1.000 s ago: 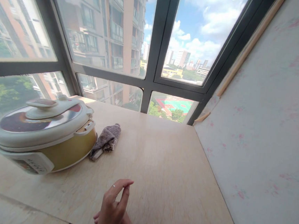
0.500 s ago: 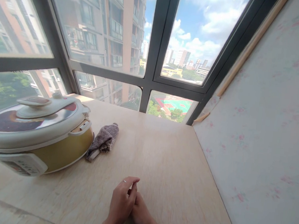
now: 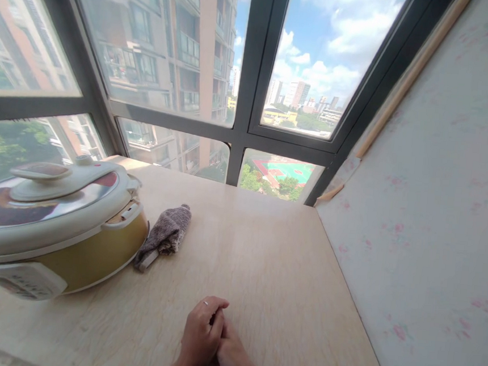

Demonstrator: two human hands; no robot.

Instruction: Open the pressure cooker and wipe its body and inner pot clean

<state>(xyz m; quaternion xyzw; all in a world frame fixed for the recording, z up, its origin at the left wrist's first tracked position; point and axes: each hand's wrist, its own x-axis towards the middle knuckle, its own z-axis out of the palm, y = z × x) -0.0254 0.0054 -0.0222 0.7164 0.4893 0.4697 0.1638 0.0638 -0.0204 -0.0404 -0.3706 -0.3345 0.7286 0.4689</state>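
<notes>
My left hand (image 3: 200, 333), with a ring on one finger, is curled against my right hand (image 3: 233, 350) low in the middle of the view. The two hands are clasped together above the countertop. Most of the right hand's fingers are hidden behind the left. Nothing else can be seen between them. Up and to the left lies a folded brown-grey cloth (image 3: 170, 230), apart from both hands. Beside it stands an electric cooker (image 3: 97, 250) with a mustard-coloured body, a white rim and its lid on.
The pale marbled countertop (image 3: 272, 254) runs back to dark-framed windows (image 3: 240, 120). On the right, a white wall with pink flowers (image 3: 435, 239) borders it. Buildings, trees and a sports court show outside. The cooker takes up the left side.
The view has shifted slightly, so cooker, cloth and hands appear a little lower. The hands stay clasped.
</notes>
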